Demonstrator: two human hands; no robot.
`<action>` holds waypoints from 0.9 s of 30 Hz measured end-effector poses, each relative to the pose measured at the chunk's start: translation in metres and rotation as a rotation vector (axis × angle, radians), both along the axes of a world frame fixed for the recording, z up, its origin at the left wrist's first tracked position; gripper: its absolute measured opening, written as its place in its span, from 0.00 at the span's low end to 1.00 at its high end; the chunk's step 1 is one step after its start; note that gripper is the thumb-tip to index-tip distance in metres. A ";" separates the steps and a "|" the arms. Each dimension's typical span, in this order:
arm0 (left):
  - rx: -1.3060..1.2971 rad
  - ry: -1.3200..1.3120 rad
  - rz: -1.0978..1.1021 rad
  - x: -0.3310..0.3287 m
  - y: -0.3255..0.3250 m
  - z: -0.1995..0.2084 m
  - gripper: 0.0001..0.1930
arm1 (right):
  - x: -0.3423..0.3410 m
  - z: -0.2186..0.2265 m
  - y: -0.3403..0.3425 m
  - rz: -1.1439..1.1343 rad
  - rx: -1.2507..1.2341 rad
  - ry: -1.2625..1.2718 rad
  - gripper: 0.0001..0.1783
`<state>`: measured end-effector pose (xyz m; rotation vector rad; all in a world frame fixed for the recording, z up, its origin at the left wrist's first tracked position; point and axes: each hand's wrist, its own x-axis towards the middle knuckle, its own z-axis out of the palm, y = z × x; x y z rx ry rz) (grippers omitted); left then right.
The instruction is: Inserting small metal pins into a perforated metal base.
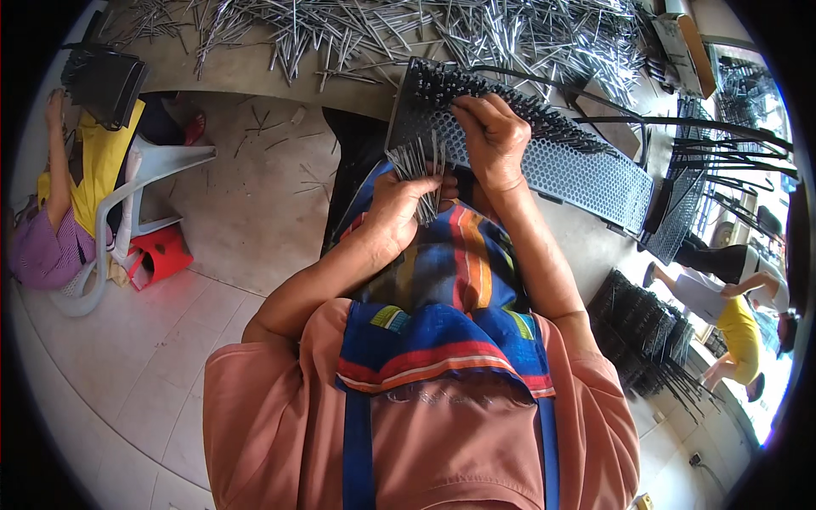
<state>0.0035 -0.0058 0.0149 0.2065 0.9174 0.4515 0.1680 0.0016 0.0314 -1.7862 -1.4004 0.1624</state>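
A bunch of thin metal rods (411, 161) is gripped in my left hand (398, 202), held over my lap at the near left side of a perforated rack. My right hand (495, 140) is closed in a pinch right over the perforated rack (561, 174); whatever is between its fingertips is too small or hidden to make out. The rack is long and dark, full of small round holes, and slants away to the right. Dark rod ends (510, 98) stand upright in many holes along its far side. The holes on the near side show bare.
A large heap of loose metal rods (357, 34) covers the table (255, 72) beyond the rack. More dark racks with long handles (731, 157) stand at right, others (642, 327) on the floor. A person sits in a plastic chair (127, 187) at left; another person (739, 331) is at far right.
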 end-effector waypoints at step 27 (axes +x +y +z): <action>0.049 0.071 -0.211 -0.005 -0.010 -0.006 0.11 | 0.013 0.010 -0.034 -0.177 0.121 0.811 0.03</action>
